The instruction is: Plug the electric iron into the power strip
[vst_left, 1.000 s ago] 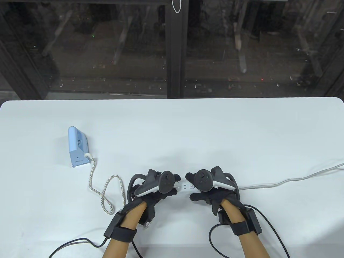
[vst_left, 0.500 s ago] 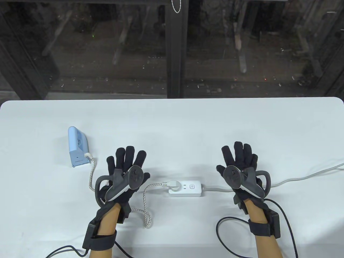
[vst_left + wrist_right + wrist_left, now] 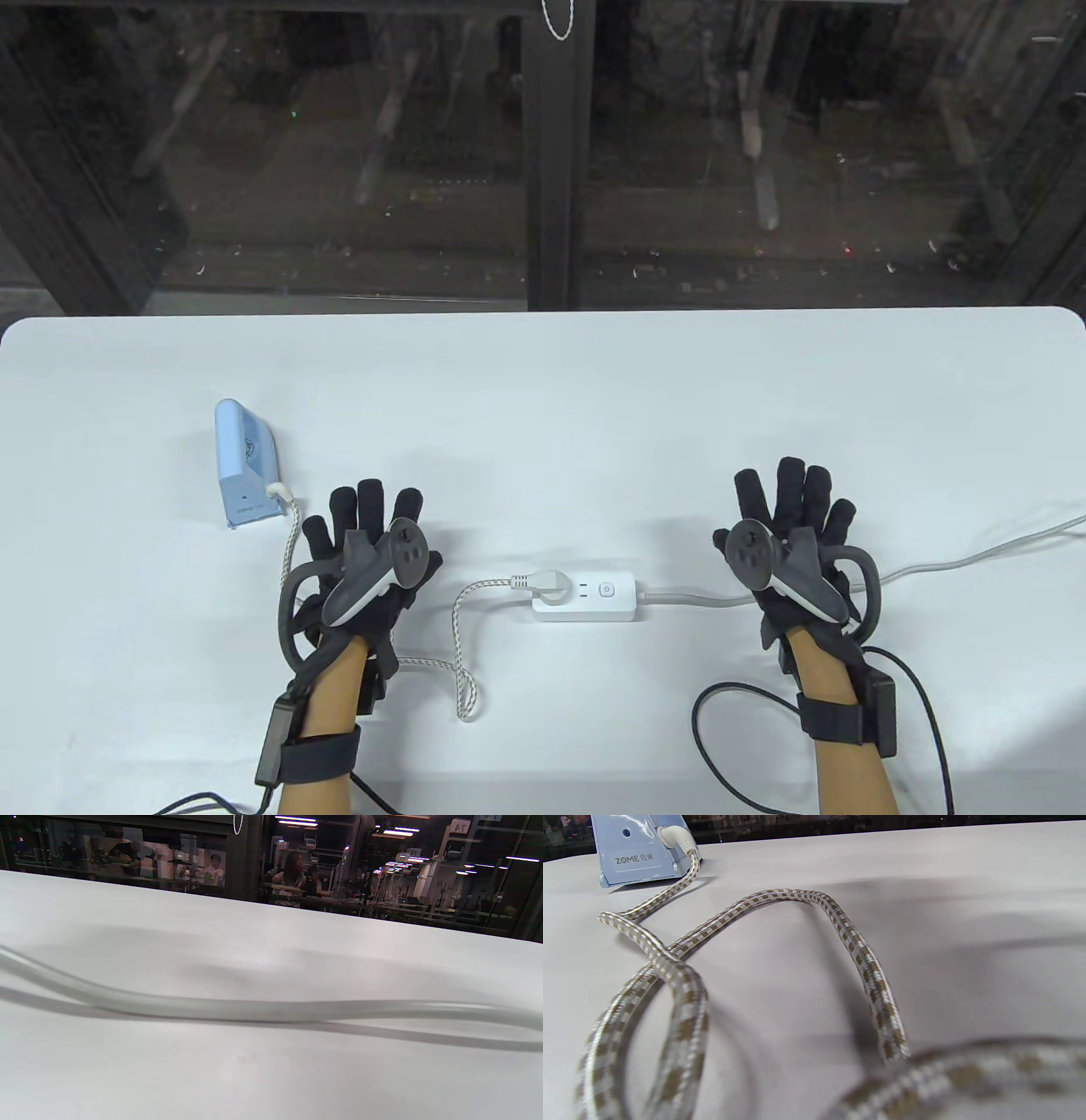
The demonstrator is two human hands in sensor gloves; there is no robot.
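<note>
Pale blue iron [image 3: 245, 465] stands on its heel at the left of the white surface [image 3: 594, 399], well apart from the strip. Wrist view shows its rear face [image 3: 638, 851] with the lettering ZOME. Braided cord [image 3: 462, 624] leaves the iron's back, runs down past the left hand, loops near the front edge, then rises to the plug. Same cord [image 3: 840, 929] fills the left wrist view, crossing over itself in a loop; nearest stretch blurred.

White plug [image 3: 547, 584] sits seated in the left end of the strip [image 3: 585, 596], cord exiting leftward. Strip lies flat near centre front, round button on top just right of the plug. Grey cable [image 3: 950, 564] leaves its right end, passes under the right hand and runs off the right edge; it shows as a blurred band [image 3: 254, 1007] in the right wrist view.

Left hand [image 3: 369, 564] lies palm down left of the strip, fingers [image 3: 369, 501] spread and holding nothing. Right hand [image 3: 793, 543] likewise on the right, fingers [image 3: 789, 484] spread, empty. Both hands apart from strip and plug.
</note>
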